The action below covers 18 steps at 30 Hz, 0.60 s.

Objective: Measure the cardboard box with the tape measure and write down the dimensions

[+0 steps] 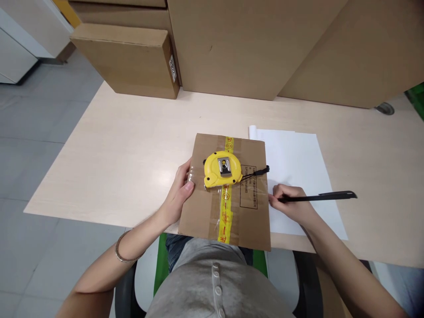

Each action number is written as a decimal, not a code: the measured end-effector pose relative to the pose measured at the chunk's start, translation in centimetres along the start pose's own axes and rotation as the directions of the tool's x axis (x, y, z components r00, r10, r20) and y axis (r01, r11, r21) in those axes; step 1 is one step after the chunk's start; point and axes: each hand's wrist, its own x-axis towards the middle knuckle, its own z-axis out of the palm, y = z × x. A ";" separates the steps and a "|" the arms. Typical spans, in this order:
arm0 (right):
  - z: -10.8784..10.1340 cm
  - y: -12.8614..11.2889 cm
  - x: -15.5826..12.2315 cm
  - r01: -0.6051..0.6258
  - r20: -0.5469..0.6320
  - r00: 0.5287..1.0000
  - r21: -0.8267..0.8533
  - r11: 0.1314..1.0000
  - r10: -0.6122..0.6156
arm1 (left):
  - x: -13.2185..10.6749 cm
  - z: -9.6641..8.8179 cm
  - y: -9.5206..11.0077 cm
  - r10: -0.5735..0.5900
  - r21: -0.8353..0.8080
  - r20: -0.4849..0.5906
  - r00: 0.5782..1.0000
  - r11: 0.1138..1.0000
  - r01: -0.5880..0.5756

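A cardboard box (pixel 198 214) with a strip of yellow printed tape is held at the table's front edge. My left hand (pixel 179 192) grips its left side, thumb on top and the other fingers partly hidden behind it. On the box lies a yellow tape measure (pixel 212 170), its black wrist strap reaching to the right edge. My right hand (pixel 291 203) is closed around a black pen (pixel 323 196), just beside the box's right edge. Whether those fingertips touch the box I cannot tell. Under the right hand is white paper (pixel 298 154), curled at its upper left corner.
The pale wooden table (pixel 115 154) carries a smaller carton (pixel 129 62) at the back left. Large cardboard boxes (pixel 238 48) line its rear edge. Black chair armrests (pixel 308 282) flank my body, and grey floor tiles show on the left.
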 end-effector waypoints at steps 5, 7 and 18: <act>0.0 0.0 0.0 -0.029 -0.007 1.000 -0.008 1.000 0.029 | 0.0 0.0 0.1 0.001 -0.010 0.013 1.000 1.000 -0.001; -0.1 0.1 0.0 -0.035 -0.008 0.999 -0.005 0.999 0.035 | 0.0 -0.1 0.1 -0.004 -0.001 0.013 1.000 1.000 0.004; -0.1 -0.3 0.2 -0.078 0.001 0.997 -0.014 0.997 0.078 | 0.3 -0.4 -0.1 0.002 0.012 0.021 1.000 1.000 -0.002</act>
